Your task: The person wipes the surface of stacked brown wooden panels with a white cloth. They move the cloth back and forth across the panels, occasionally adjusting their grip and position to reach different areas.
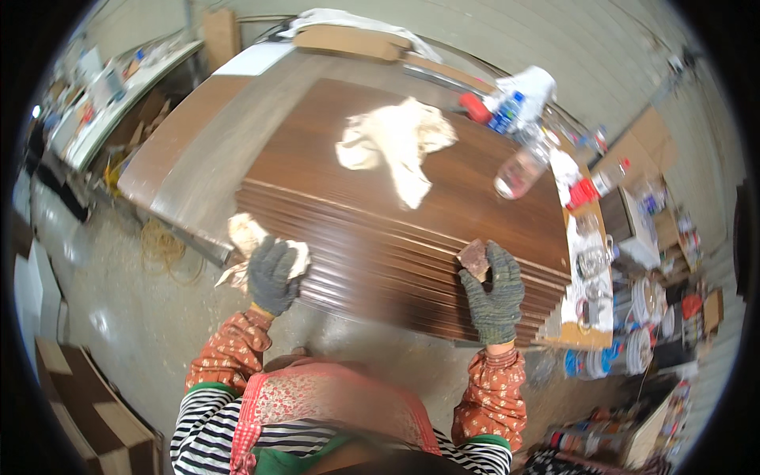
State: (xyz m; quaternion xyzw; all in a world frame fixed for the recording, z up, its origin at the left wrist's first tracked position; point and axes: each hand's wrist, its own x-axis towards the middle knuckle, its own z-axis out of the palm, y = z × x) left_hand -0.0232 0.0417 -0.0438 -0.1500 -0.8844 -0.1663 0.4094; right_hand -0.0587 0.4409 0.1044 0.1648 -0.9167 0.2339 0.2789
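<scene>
Pinching small brown block [473, 257] betw. thumb & fingers: R hand [496, 293], ctr-right of frame, by stepped edges of brown panels [340, 237], mid-frame. L hand [273, 277] over pale rag [245, 232], ctr-left; couldn't tell if gripping. Risk: tilted block might've scratched finish; if panels slid, clear bottle [518, 174], upper right, could've toppled.

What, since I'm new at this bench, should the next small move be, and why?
Probably draw the small brown block lightly along the panel edges: the right hand grips it right by them, while the left hand holds a pale cloth well to the left, out of its way.
</scene>
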